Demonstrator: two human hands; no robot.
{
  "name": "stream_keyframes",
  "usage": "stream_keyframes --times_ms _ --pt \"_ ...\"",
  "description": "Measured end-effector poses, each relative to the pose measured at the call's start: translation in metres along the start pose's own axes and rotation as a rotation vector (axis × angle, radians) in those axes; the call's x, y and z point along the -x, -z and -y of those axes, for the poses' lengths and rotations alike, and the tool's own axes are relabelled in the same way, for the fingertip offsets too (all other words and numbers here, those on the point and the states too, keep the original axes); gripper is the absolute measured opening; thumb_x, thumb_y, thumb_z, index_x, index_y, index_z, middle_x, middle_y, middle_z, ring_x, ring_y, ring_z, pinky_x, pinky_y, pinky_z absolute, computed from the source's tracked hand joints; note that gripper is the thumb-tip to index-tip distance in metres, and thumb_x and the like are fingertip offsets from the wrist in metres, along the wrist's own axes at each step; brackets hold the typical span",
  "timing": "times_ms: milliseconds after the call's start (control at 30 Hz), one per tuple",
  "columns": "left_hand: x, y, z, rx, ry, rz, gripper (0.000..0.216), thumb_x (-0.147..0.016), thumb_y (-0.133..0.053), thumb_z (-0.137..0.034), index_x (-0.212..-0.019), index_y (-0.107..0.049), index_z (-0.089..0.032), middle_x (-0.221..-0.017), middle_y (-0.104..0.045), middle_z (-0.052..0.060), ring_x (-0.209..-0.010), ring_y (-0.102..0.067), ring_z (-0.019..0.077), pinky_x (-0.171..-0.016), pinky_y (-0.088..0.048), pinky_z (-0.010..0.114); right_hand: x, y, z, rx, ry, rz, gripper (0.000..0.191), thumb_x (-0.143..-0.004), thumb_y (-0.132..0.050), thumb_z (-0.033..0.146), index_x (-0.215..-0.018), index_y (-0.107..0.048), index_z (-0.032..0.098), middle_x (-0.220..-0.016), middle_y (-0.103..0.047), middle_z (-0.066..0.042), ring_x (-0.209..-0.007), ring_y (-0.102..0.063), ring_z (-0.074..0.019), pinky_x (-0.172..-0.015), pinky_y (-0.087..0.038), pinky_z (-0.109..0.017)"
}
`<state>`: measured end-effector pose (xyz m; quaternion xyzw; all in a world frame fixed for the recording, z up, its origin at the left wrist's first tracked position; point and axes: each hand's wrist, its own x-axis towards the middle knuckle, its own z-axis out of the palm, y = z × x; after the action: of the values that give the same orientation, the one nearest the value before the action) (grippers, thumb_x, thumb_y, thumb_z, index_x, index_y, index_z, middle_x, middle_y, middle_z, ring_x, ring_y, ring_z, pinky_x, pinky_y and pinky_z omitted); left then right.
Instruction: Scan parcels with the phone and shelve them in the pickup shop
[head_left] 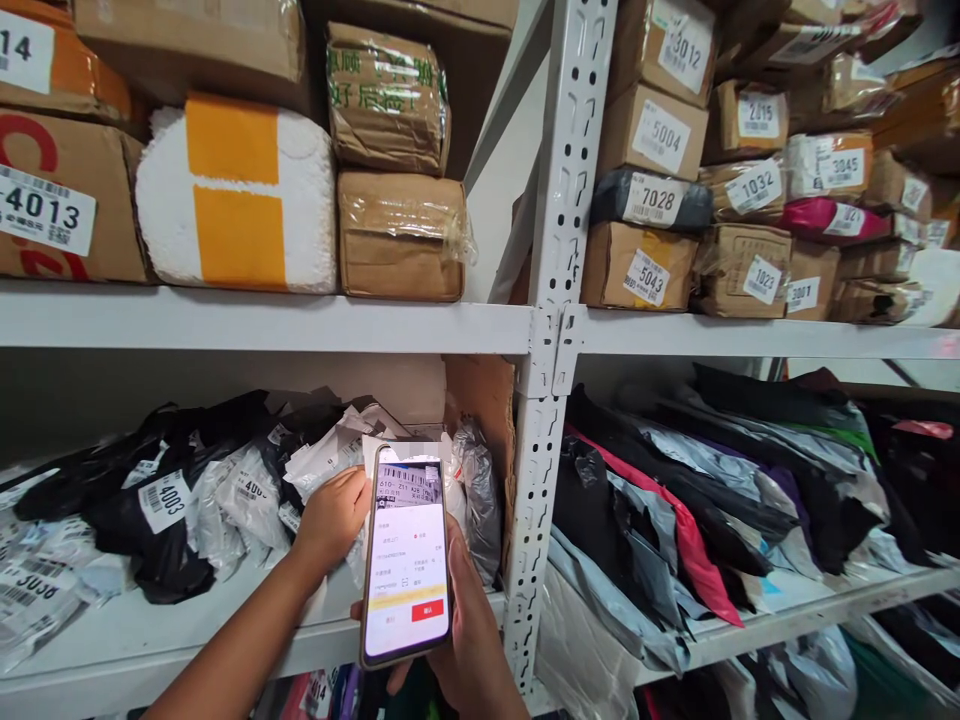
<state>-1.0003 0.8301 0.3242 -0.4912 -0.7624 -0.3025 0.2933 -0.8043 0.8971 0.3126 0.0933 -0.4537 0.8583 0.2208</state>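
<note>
Nearest to us is the smartphone [407,555], held upright in our right hand [469,640], whose fingers are wrapped around its back and lower edge. Its lit screen shows a camera view of a barcode label at the top, lines of text under it, and a red button near the bottom. Just behind the phone, our left hand [334,515] reaches onto the lower shelf [150,640] and grips a white mailer bag [337,450], the fingers closed on its crumpled edge. That bag lies in a heap of soft parcels on the same shelf, just left of the cardboard divider [484,420]. To its left sits a black mailer bag [150,500] with a white label reading 4003, and grey and white bags are piled around it. A perforated steel upright [559,250] splits the rack into two bays. On the upper shelf [262,320] to the left we see a cardboard box [71,195] labelled 4013, a white foam parcel [236,195] with orange tape, and two taped brown boxes stacked one on the other. The right bay holds numbered cartons above, among them one marked 5043 [637,265], and a pile of dark, grey and red bags [697,500] below.
</note>
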Motion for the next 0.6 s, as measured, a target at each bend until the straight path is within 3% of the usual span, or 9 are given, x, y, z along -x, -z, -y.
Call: stream_keyframes --times_ms 167,333,467,533,600 --pt "-0.001 0.004 -0.005 0.002 0.038 0.001 0.024 -0.085 -0.032 -0.026 -0.070 -0.051 -0.022 -0.074 -0.063 0.006 -0.078 -0.060 0.0214 -0.072 -0.047 0.034 0.008 0.006 0.005 0.030 -0.015 0.119 0.083 -0.071 -0.072 0.032 -0.138 -0.024 0.023 -0.112 -0.063 -0.014 -0.091 -0.067 -0.0333 -0.046 -0.054 -0.027" --pt "-0.002 0.007 -0.007 -0.062 0.026 -0.009 0.031 -0.088 -0.023 -0.030 -0.062 -0.038 -0.024 -0.068 -0.059 0.007 -0.070 -0.058 0.0222 -0.068 -0.046 0.035 0.023 0.009 0.004 0.047 0.002 0.067 0.090 -0.072 -0.072 0.024 -0.141 -0.013 0.022 -0.117 -0.062 -0.015 -0.096 -0.066 -0.0315 -0.053 -0.055 -0.031" --pt "-0.001 0.003 -0.003 -0.061 -0.017 -0.049 0.033 -0.090 -0.024 -0.030 -0.066 -0.045 -0.023 -0.074 -0.064 0.008 -0.076 -0.061 0.0218 -0.073 -0.048 0.034 0.038 0.009 -0.003 0.019 0.026 -0.054 0.096 -0.067 -0.078 0.029 -0.140 -0.017 0.021 -0.112 -0.065 -0.015 -0.091 -0.068 -0.0318 -0.065 -0.056 -0.040" --pt "0.000 0.001 0.000 -0.039 -0.035 -0.075 0.033 -0.091 -0.027 -0.031 -0.073 -0.052 -0.021 -0.082 -0.068 0.009 -0.082 -0.063 0.0214 -0.078 -0.049 0.034 0.044 0.015 -0.012 -0.032 0.086 -0.183 0.097 -0.061 -0.083 0.034 -0.137 -0.023 0.022 -0.107 -0.068 -0.014 -0.086 -0.069 -0.0332 -0.070 -0.055 -0.046" --pt "0.000 0.000 0.002 -0.020 -0.043 -0.083 0.034 -0.092 -0.028 -0.032 -0.079 -0.057 -0.019 -0.088 -0.070 0.009 -0.088 -0.064 0.0213 -0.082 -0.049 0.033 0.050 0.026 -0.023 -0.096 0.127 -0.337 0.086 -0.062 -0.082 0.041 -0.131 -0.033 0.024 -0.099 -0.070 -0.012 -0.083 -0.069 -0.0340 -0.073 -0.055 -0.050"
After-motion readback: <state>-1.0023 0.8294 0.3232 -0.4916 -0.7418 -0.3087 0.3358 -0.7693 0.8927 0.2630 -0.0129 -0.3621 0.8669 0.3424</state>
